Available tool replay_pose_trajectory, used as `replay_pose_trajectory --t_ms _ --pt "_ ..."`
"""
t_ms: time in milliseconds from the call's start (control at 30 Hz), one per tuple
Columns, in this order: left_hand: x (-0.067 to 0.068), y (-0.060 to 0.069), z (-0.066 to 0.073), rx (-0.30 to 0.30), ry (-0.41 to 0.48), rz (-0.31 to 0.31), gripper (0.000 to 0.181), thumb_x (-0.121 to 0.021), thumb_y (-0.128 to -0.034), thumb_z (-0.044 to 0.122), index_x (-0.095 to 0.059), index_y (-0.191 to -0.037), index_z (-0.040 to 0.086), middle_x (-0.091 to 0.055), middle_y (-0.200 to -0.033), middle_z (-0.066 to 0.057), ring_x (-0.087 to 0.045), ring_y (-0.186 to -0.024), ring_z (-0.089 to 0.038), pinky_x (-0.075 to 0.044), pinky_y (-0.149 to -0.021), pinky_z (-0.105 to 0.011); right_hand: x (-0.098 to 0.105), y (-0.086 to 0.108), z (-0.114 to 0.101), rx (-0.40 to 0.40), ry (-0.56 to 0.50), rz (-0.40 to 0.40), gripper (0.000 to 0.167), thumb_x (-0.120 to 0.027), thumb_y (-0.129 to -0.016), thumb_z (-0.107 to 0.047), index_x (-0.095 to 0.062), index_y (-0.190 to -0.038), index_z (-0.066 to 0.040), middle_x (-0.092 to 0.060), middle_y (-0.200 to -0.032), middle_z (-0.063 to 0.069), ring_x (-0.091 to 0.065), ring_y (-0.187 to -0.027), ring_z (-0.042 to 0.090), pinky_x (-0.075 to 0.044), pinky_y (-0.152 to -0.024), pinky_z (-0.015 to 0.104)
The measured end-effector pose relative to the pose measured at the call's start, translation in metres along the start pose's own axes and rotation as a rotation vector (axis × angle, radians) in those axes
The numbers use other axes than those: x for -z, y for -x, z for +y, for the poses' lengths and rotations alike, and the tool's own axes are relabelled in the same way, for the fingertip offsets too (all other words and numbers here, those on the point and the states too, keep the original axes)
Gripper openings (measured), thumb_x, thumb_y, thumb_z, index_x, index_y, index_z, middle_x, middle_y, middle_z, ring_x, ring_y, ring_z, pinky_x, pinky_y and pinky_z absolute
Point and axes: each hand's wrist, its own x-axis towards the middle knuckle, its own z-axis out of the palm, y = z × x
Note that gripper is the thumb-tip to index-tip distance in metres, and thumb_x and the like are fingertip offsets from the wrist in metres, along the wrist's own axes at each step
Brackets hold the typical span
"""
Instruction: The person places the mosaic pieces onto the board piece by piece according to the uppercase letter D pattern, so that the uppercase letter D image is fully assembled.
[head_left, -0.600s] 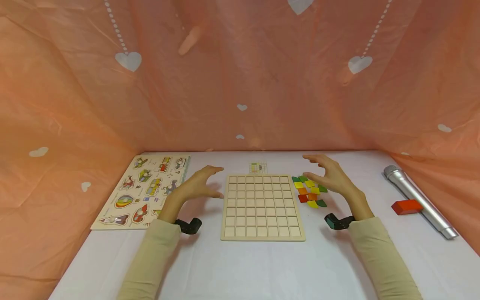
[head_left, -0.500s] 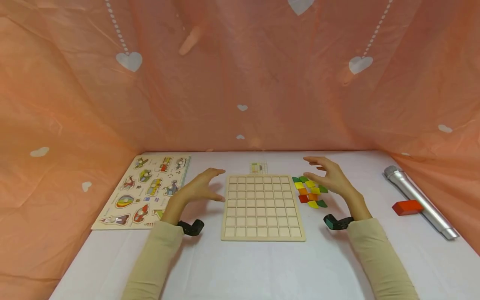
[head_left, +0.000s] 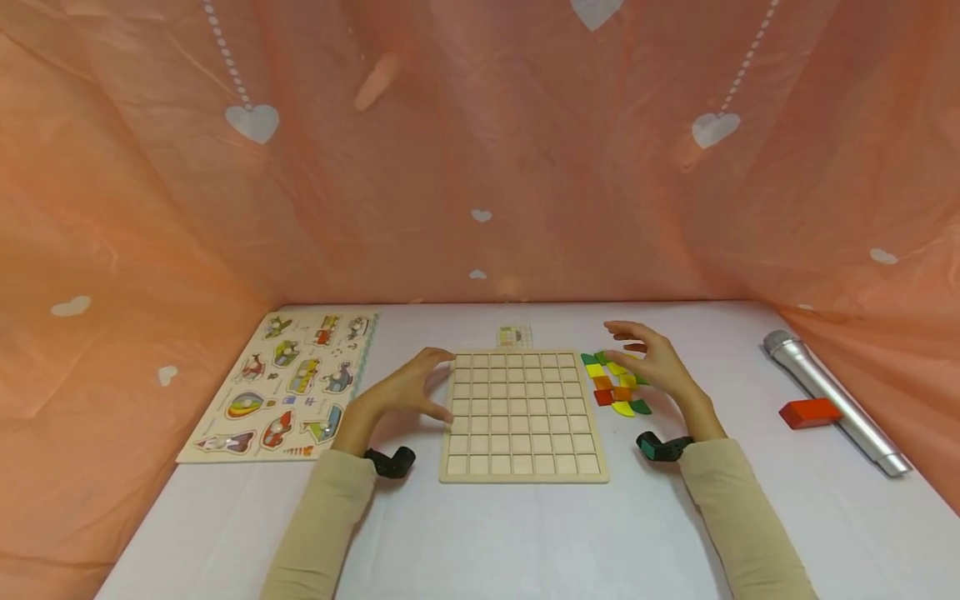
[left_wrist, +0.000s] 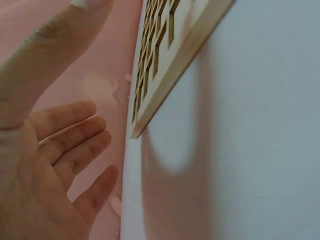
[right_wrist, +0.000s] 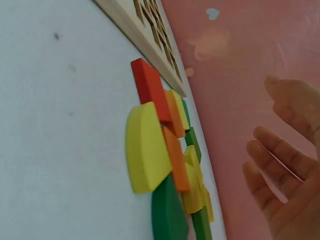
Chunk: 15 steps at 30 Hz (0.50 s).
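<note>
A wooden grid board [head_left: 525, 417] with bare square cells lies on the white table. At its left edge hovers my left hand [head_left: 408, 387], thumb spread from the fingers and nothing held. In the left wrist view the fingers [left_wrist: 75, 130] are relaxed, apart from the board [left_wrist: 185, 65]. Over the coloured wooden blocks right of the board is my right hand [head_left: 656, 367], holding nothing, its fingers loosely bent. The right wrist view shows a red block [right_wrist: 150, 90], a yellow curved block [right_wrist: 147, 147] and a green one [right_wrist: 169, 210], with orange and more pieces behind.
A small printed grid card [head_left: 513, 336] lies behind the board. On the left is a picture puzzle board [head_left: 285, 387]. At the right lie a silver microphone [head_left: 832, 400] and a red block [head_left: 810, 413]. An orange curtain [head_left: 480, 167] hangs around the table.
My left hand has moved right and slightly nearer the body, up to the board's left edge. The right hand has come slightly lower over the blocks.
</note>
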Motion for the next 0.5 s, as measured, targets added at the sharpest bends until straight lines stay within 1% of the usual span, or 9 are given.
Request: replay_pose_trajectory --t_ms 67,200,300,400,500 --pt "-0.003 0.001 -0.002 0.018 0.008 -0.012 0.097 -0.088 -0.0593 0.029 -0.039 -0.135 -0.006 -0.037 -0.137 -0.022 -0.034 -0.13 -0.037 -0.026 -0.11 -0.047 -0.001 -0.001 0.003 -0.017 -0.007 -0.004 0.048 -0.065 -0.085 -0.002 -0.048 -0.129 0.008 -0.049 -0.127 0.029 -0.046 -0.114 0.044 -0.039 -0.096 0.057" --pt "-0.007 0.002 -0.005 0.029 0.022 -0.038 0.098 -0.087 -0.0594 0.028 -0.037 -0.136 -0.007 -0.035 -0.139 -0.022 -0.032 -0.132 -0.036 -0.023 -0.112 -0.046 -0.006 -0.007 0.033 -0.044 -0.018 -0.004 0.05 -0.066 -0.087 -0.012 -0.049 -0.131 0.0 -0.05 -0.13 0.023 -0.047 -0.115 0.037 -0.039 -0.098 0.054" --pt "-0.008 0.002 -0.005 0.018 0.022 -0.052 0.099 -0.088 -0.0591 0.027 -0.037 -0.137 -0.007 -0.035 -0.139 -0.022 -0.031 -0.132 -0.035 -0.022 -0.112 -0.045 -0.008 -0.011 0.053 -0.064 -0.018 -0.004 0.051 -0.067 -0.086 -0.018 -0.049 -0.132 -0.005 -0.05 -0.131 0.019 -0.047 -0.116 0.033 -0.038 -0.1 0.051" --pt "-0.008 0.001 -0.006 0.019 0.028 -0.056 0.1 -0.088 -0.0584 0.027 -0.036 -0.136 -0.007 -0.034 -0.139 -0.021 -0.03 -0.133 -0.035 -0.022 -0.113 -0.045 -0.008 -0.011 0.052 -0.086 -0.028 -0.013 0.051 -0.067 -0.087 -0.016 -0.049 -0.133 -0.003 -0.049 -0.132 0.02 -0.046 -0.118 0.034 -0.036 -0.102 0.052" --pt "-0.009 0.001 -0.007 0.026 0.026 -0.055 0.099 -0.089 -0.0576 0.026 -0.037 -0.136 -0.007 -0.034 -0.139 -0.021 -0.03 -0.133 -0.035 -0.022 -0.112 -0.045 -0.008 -0.01 0.042 -0.087 -0.057 -0.02 0.049 -0.065 -0.087 -0.01 -0.048 -0.132 0.001 -0.047 -0.132 0.025 -0.044 -0.118 0.039 -0.034 -0.103 0.054"
